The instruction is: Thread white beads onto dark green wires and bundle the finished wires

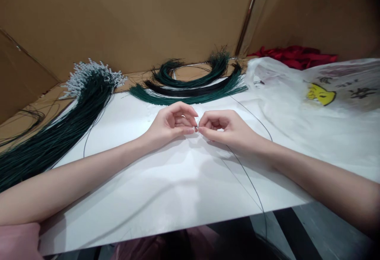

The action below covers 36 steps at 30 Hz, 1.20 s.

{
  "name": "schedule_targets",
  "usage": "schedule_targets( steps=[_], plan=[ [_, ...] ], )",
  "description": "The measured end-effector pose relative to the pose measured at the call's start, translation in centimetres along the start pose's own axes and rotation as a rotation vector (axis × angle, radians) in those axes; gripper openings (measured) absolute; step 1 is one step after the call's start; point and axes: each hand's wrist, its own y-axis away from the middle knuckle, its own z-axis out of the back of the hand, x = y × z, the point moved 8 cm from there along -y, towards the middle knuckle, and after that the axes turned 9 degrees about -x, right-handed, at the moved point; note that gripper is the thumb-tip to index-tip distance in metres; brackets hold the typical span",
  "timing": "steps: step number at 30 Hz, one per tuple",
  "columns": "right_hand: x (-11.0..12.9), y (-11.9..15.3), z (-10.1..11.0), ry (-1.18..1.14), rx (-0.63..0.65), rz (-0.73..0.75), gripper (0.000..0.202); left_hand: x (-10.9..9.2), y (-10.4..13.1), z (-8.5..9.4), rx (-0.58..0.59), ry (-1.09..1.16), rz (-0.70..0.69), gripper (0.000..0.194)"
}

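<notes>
Both my hands meet over the middle of the white board. My left hand (pixel 170 124) pinches a tiny white bead-like piece (pixel 195 129) at the thumb tip, its exact shape too small to tell. My right hand (pixel 224 127), thumb and forefinger closed, grips the end of a thin dark wire (pixel 247 178) right against that piece. From under my right palm the wire curves down past the board's front edge. Small white bits (pixel 152 111) lie scattered just behind my hands, partly hidden by them.
Curved bundles of dark green wire (pixel 190 99) and black wire (pixel 175 91) lie behind. At left is a long green wire bundle (pixel 63 129) with white-beaded tips (pixel 89 75). A plastic bag (pixel 297 105) and red ribbon (pixel 299 57) are at right. Cardboard walls (pixel 142 18) enclose the back.
</notes>
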Motion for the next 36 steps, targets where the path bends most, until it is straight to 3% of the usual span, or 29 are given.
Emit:
schedule_targets(
  steps=[36],
  plan=[
    [-0.19,0.13,-0.27,-0.033,0.019,-0.030,0.011,-0.44,0.04,0.02,0.003,-0.033,-0.076,0.028]
  ],
)
